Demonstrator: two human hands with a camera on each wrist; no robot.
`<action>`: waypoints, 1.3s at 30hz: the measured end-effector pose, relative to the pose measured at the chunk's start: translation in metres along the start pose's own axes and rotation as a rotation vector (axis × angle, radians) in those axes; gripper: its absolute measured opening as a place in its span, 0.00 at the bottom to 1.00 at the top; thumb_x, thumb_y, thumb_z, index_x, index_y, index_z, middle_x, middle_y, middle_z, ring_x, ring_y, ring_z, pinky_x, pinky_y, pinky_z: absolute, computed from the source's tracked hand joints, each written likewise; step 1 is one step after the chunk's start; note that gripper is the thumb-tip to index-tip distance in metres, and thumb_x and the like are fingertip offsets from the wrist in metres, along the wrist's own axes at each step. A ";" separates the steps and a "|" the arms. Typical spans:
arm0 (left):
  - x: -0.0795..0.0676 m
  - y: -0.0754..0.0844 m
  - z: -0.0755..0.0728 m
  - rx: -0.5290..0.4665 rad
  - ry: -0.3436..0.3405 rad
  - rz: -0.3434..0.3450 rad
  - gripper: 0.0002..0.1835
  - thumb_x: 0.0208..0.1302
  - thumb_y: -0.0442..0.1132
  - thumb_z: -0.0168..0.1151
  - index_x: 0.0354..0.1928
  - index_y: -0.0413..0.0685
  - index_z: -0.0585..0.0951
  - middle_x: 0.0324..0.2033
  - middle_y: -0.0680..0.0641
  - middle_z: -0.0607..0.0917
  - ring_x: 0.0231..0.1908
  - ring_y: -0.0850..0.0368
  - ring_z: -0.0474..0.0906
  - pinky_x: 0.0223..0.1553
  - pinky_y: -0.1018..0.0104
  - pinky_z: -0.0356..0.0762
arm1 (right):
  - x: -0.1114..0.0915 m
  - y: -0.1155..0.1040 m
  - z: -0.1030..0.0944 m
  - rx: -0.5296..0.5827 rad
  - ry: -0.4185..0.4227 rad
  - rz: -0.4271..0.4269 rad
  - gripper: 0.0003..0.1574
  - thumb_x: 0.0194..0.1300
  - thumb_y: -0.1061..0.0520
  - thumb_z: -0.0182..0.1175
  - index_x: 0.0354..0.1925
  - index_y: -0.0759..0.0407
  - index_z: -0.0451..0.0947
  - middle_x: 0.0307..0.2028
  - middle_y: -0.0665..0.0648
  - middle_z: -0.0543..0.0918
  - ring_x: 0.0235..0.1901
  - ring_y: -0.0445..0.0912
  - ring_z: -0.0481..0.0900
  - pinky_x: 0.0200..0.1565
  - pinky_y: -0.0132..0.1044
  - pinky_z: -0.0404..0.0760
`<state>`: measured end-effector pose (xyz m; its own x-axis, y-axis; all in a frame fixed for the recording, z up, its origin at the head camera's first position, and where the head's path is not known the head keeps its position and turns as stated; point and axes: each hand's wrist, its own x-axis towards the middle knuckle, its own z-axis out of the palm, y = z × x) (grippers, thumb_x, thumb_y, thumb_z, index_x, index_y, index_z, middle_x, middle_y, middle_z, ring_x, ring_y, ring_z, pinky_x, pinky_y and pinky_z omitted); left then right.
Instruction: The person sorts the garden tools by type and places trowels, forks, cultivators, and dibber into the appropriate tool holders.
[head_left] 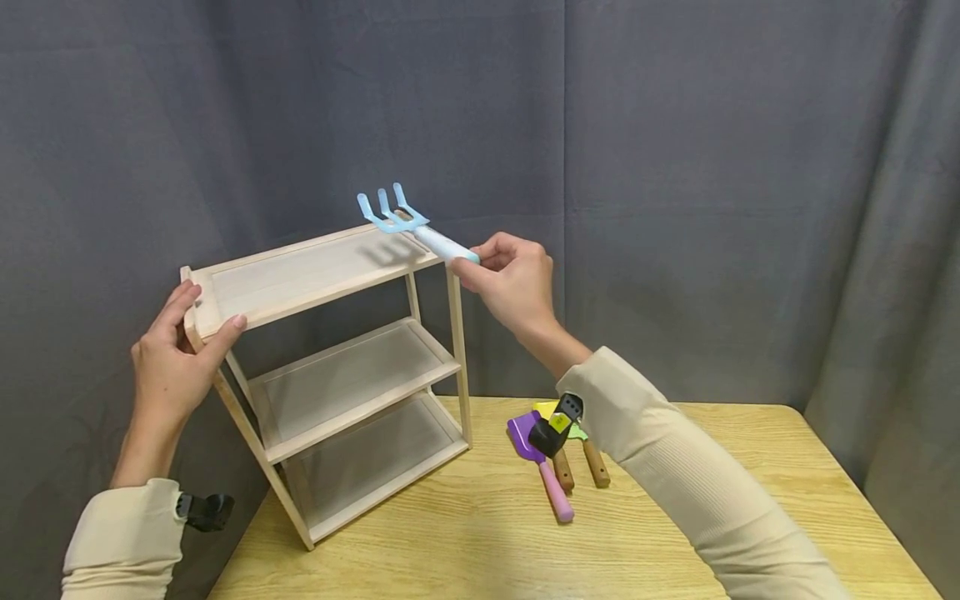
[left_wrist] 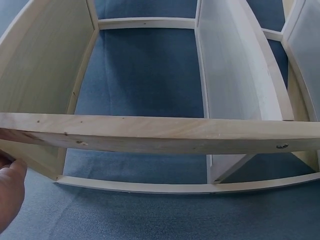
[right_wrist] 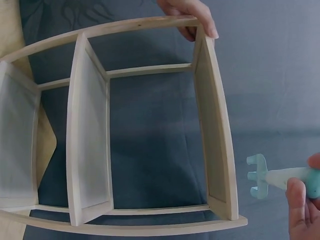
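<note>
I'm watching remotely as the right hand (head_left: 517,283) is pinching the blue rake (head_left: 431,237) by its handle's end, tines hovering above the wooden shelf's (head_left: 363,387) top, while the left hand (head_left: 176,358) is gripping the shelf's upper corner. I'm judging the rake light, stiff, perhaps slippery; mid-handle would be steadier.

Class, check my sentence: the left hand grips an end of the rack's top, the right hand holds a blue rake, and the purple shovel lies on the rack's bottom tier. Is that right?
Not quite: the head view shows the purple shovel on the table, beside the rack. The left hand and right hand with the blue rake are described correctly.
</note>
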<state>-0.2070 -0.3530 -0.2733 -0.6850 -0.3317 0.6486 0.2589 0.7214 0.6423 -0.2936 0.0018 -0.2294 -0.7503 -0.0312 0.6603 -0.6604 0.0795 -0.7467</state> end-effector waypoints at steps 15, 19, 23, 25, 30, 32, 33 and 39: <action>-0.002 -0.001 -0.004 0.028 0.011 0.002 0.36 0.60 0.44 0.68 0.70 0.44 0.68 0.69 0.53 0.65 0.64 0.50 0.66 0.56 0.75 0.65 | 0.008 0.004 0.017 -0.167 -0.032 -0.022 0.09 0.49 0.55 0.71 0.24 0.58 0.82 0.21 0.49 0.84 0.20 0.41 0.81 0.22 0.33 0.73; -0.001 -0.001 -0.004 0.028 0.012 0.001 0.36 0.60 0.44 0.68 0.70 0.45 0.68 0.69 0.54 0.65 0.64 0.50 0.67 0.56 0.76 0.65 | 0.010 0.004 0.020 -0.188 -0.033 -0.031 0.09 0.49 0.55 0.71 0.24 0.58 0.82 0.20 0.49 0.84 0.20 0.41 0.80 0.22 0.33 0.72; -0.001 -0.001 -0.004 0.028 0.008 0.002 0.36 0.60 0.44 0.68 0.70 0.46 0.68 0.69 0.54 0.65 0.64 0.50 0.66 0.56 0.76 0.65 | 0.013 0.005 0.022 -0.196 -0.035 -0.022 0.09 0.50 0.55 0.71 0.24 0.58 0.81 0.20 0.49 0.84 0.20 0.41 0.80 0.22 0.33 0.73; 0.000 -0.002 -0.004 0.028 0.006 0.004 0.36 0.60 0.44 0.68 0.70 0.45 0.68 0.69 0.53 0.65 0.64 0.50 0.66 0.55 0.76 0.66 | 0.014 0.006 0.023 -0.200 -0.037 -0.014 0.09 0.50 0.55 0.71 0.24 0.58 0.81 0.20 0.49 0.84 0.19 0.41 0.80 0.21 0.33 0.73; 0.001 -0.003 -0.003 0.028 0.004 0.007 0.36 0.60 0.44 0.68 0.70 0.45 0.68 0.69 0.52 0.65 0.64 0.49 0.67 0.55 0.77 0.65 | 0.015 0.006 0.026 -0.216 -0.036 0.004 0.11 0.50 0.55 0.72 0.23 0.59 0.80 0.20 0.50 0.84 0.19 0.41 0.80 0.22 0.33 0.74; 0.001 -0.003 -0.003 0.023 0.005 0.008 0.36 0.60 0.44 0.68 0.70 0.45 0.68 0.69 0.52 0.65 0.63 0.50 0.67 0.54 0.78 0.65 | 0.015 0.006 0.027 -0.226 -0.037 0.004 0.12 0.49 0.55 0.72 0.23 0.59 0.80 0.20 0.50 0.84 0.19 0.41 0.80 0.22 0.33 0.73; 0.001 -0.003 -0.003 0.020 0.007 0.007 0.36 0.60 0.44 0.69 0.69 0.45 0.68 0.69 0.52 0.66 0.63 0.50 0.67 0.54 0.78 0.66 | 0.015 0.006 0.028 -0.232 -0.038 0.001 0.12 0.49 0.55 0.72 0.23 0.59 0.80 0.20 0.50 0.84 0.18 0.41 0.80 0.22 0.32 0.74; 0.000 -0.001 -0.005 0.001 0.033 0.022 0.36 0.59 0.42 0.70 0.68 0.44 0.70 0.68 0.51 0.67 0.62 0.54 0.68 0.51 0.80 0.66 | 0.015 0.006 0.035 -0.262 -0.070 -0.011 0.10 0.50 0.55 0.71 0.24 0.59 0.81 0.21 0.51 0.83 0.19 0.40 0.78 0.21 0.32 0.74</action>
<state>-0.2032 -0.3567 -0.2717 -0.6564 -0.3350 0.6759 0.2736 0.7293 0.6272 -0.3100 -0.0330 -0.2265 -0.7494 -0.1012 0.6544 -0.6452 0.3338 -0.6873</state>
